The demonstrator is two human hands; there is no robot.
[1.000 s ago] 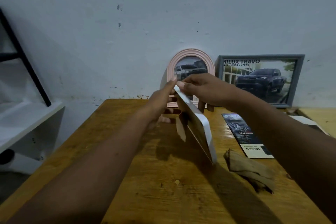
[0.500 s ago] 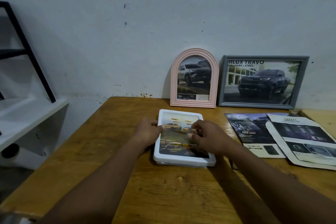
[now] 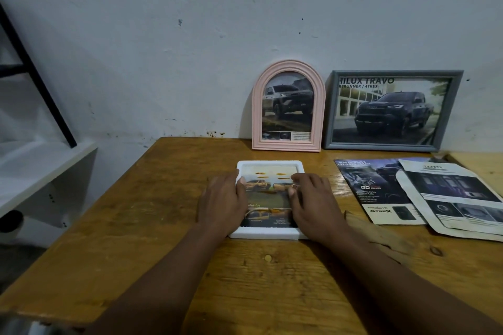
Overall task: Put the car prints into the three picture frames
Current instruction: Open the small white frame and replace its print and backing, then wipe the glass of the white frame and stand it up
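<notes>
A white rectangular frame lies face up on the wooden table, with a car print showing inside it. My left hand rests flat on the frame's left edge, thumb on the print. My right hand lies on the frame's right side, fingers slightly bent on the print. A pink arched frame and a grey rectangular frame stand against the wall behind, each holding a dark pickup print.
Two loose brochure sheets lie on the table to the right. A wooden piece lies beside my right forearm. A white shelf with a black bar stands at the left. The table's front edge is near.
The white frame, held upright on its edge a second ago, has been laid flat, face up. Both hands have come down onto it and slid a little toward me.
</notes>
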